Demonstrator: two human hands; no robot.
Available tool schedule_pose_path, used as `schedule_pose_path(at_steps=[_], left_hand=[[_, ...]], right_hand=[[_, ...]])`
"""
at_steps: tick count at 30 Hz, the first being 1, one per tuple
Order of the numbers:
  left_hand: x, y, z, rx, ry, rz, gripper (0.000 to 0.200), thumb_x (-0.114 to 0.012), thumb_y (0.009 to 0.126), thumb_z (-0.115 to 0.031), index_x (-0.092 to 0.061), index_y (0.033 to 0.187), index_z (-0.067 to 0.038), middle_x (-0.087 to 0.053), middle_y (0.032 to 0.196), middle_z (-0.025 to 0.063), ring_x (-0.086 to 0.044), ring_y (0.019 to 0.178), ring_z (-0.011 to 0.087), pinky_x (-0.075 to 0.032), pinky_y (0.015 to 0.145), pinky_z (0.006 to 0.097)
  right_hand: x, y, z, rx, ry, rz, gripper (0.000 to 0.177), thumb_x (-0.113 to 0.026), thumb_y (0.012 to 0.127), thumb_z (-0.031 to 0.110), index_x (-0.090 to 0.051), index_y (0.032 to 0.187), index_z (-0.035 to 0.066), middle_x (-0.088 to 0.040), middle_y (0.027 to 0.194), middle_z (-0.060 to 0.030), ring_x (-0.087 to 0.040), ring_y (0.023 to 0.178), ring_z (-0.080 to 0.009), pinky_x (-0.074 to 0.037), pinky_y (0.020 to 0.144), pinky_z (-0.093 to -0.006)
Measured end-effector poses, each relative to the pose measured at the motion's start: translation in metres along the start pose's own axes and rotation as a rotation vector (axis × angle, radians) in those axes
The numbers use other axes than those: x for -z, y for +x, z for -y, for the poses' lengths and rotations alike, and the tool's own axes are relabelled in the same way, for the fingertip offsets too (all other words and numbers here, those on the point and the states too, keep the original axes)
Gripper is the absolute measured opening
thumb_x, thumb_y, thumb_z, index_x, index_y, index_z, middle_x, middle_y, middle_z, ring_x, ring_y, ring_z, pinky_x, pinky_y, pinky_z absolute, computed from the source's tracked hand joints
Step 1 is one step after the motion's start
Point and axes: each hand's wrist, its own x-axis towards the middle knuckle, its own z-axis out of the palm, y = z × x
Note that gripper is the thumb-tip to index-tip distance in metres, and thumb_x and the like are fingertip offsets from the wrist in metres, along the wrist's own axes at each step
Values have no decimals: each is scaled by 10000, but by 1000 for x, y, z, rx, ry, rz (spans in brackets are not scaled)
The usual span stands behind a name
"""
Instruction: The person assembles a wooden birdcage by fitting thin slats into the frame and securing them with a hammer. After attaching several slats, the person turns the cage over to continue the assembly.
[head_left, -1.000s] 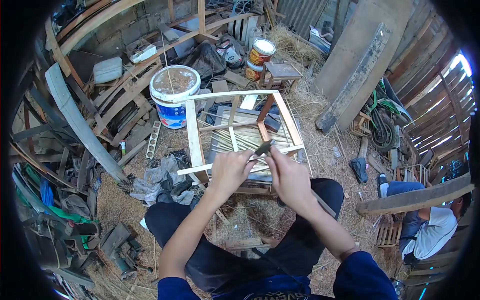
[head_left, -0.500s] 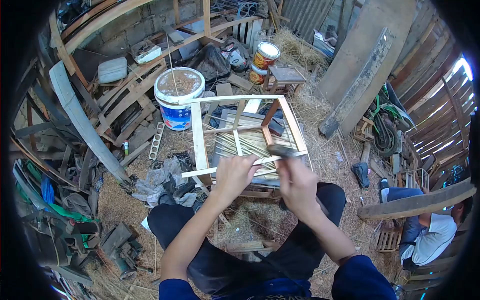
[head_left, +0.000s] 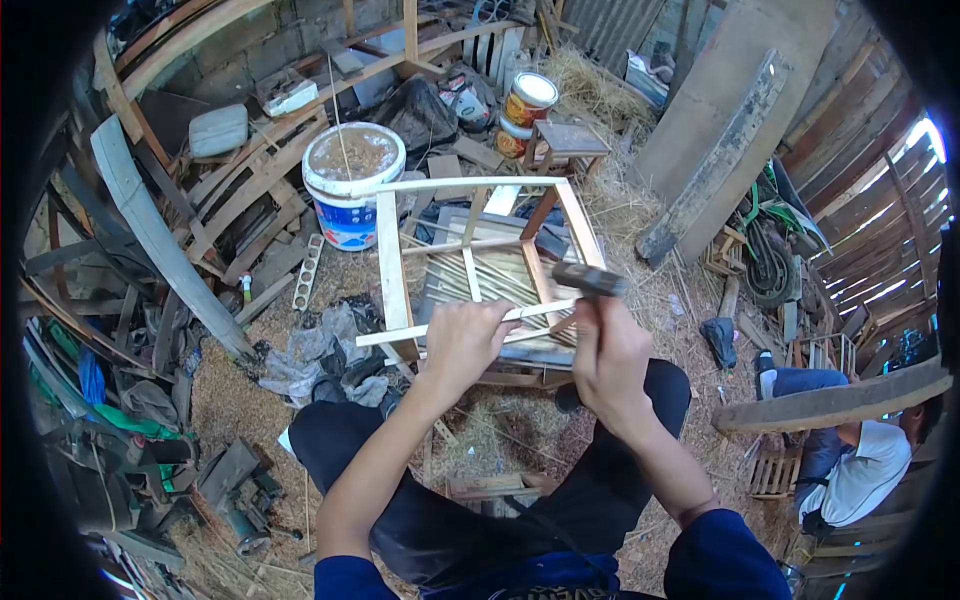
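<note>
A pale wooden frame [head_left: 390, 262], open like a box, stands on the straw-covered ground in front of my knees. My left hand [head_left: 462, 339] pinches the frame's thin near rail [head_left: 520, 314] at its middle. My right hand [head_left: 610, 355] is shut on the handle of a hammer, whose dark head [head_left: 588, 279] is raised above the frame's near right corner. Several thin bamboo strips [head_left: 495, 280] lie inside the frame on a grey board.
A white and blue bucket [head_left: 350, 185] stands behind the frame. Two paint cans [head_left: 524, 108] and a small stool [head_left: 568, 142] sit further back. Planks and scrap wood [head_left: 170, 250] crowd the left. A person in a white shirt [head_left: 860, 460] sits low at the right.
My right hand has swung the hammer from above the near rail's middle to the right and lifted it over the frame's right corner. My left hand stays on the rail.
</note>
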Motion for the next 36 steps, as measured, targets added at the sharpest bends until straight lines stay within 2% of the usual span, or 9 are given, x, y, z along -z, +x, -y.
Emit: schedule_pose_path(at_steps=[1,4,10,15,19,23,28,31,36], left_hand=[[0,0,1,-2,11,-8,195,-796,914,-316,-787,995,-139,-719,721,146,-715,695,364,-544,646,496],[0,1,1,-3,-31,-15,199,-794,915,-316,-787,982,-130,-721,729,149,-717,699,364,-545,649,496],[-3,1,2,2,-4,1,196,-791,917,-313,-784,986,-129,-724,736,150,-717,688,366,-543,637,496],[1,1,-1,6,-3,36,194,-794,914,-314,-784,992,-136,-716,717,157,-713,675,366,-539,626,498],[-3,-1,1,14,15,20,193,-797,913,-314,-784,995,-140,-716,712,151,-711,671,366,-539,624,496],[-1,1,-1,5,-7,-2,198,-795,913,-311,-785,1005,-136,-720,715,140,-716,680,363,-543,634,497],[-6,-4,2,-12,-1,0,194,-793,915,-301,-782,1013,-134,-719,719,145,-716,689,369,-543,642,505],[0,-1,-2,13,-22,7,181,-796,911,-292,-777,987,-129,-710,709,154,-713,687,374,-544,641,508],[-2,-3,1,3,22,3,195,-797,910,-312,-779,973,-129,-703,695,158,-711,676,374,-545,632,501]], right_hand=[[0,-2,3,-4,46,-46,299,-597,1084,238,-628,1288,22,-715,858,-207,-716,674,-387,-556,583,-479],[-9,-9,3,-109,-220,446,253,-639,1046,145,-653,1267,23,-716,877,-218,-712,674,-391,-547,587,-484],[2,3,10,-6,76,-31,236,-690,1004,80,-684,1236,38,-713,907,-176,-701,690,-367,-531,598,-468],[-4,-5,2,-52,-230,375,305,-711,1005,121,-681,1305,76,-678,796,-137,-684,640,-334,-523,564,-443],[0,1,9,67,88,-87,295,-638,1062,227,-648,1287,36,-697,829,-165,-716,667,-345,-540,580,-455],[-16,-17,-6,-125,-103,342,244,-654,1053,188,-656,1237,29,-702,835,-168,-716,695,-343,-522,594,-448],[4,-5,13,-38,116,-18,179,-709,1004,99,-710,1173,41,-687,803,-157,-686,637,-332,-520,575,-450],[-11,-14,4,-74,-138,324,239,-711,1008,148,-686,1225,52,-701,823,-150,-694,643,-335,-537,583,-453],[5,-2,5,14,35,30,326,-695,1021,148,-663,1326,36,-727,901,-158,-705,664,-341,-555,610,-434]])
